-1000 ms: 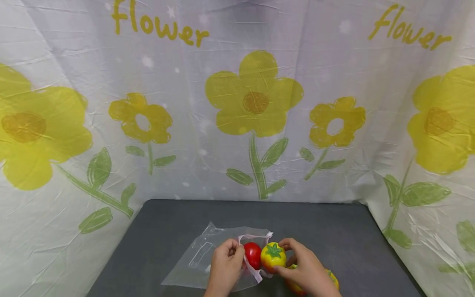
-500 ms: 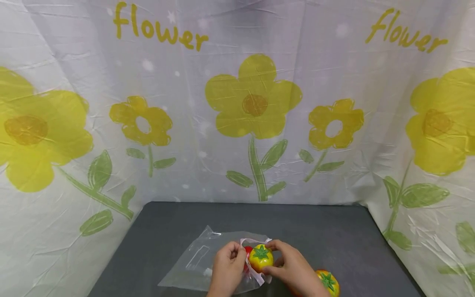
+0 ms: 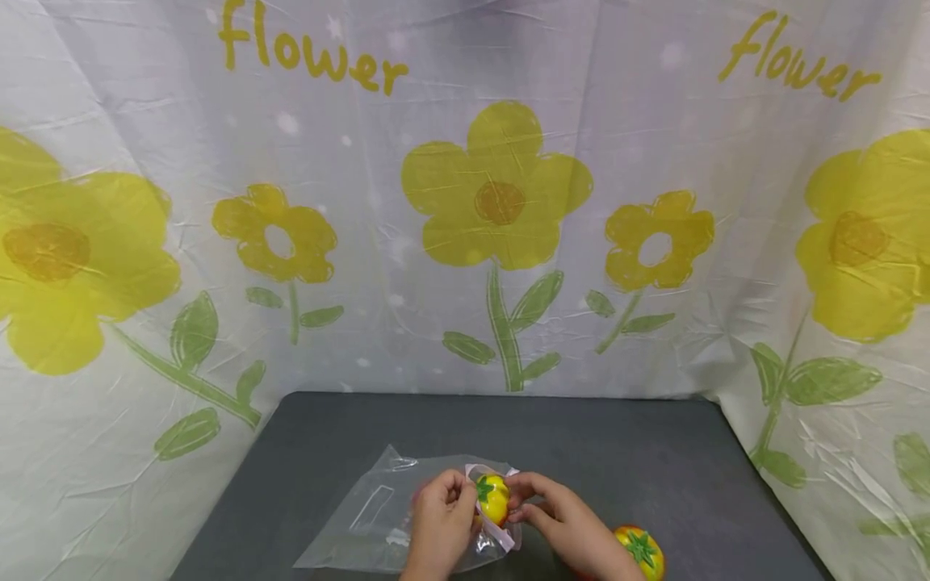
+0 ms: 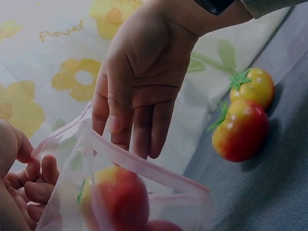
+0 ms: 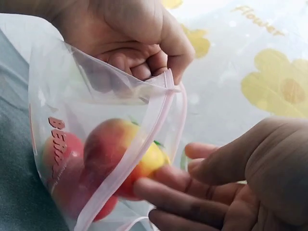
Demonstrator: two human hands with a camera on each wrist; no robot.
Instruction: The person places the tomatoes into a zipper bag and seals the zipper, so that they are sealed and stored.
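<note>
The left hand pinches the mouth of the clear bag while the right hand, fingers loosely straight, pushes a yellow-red tomato in.

Clear zip bag: thin glossy plastic film, pink seal strip, red print. Toy tomatoes: smooth, satin-sheen plastic or foam, cannot tell which. Tabletop: matt dark grey, fine-textured. Backdrop: creased printed sheet, slight sheen.
</note>
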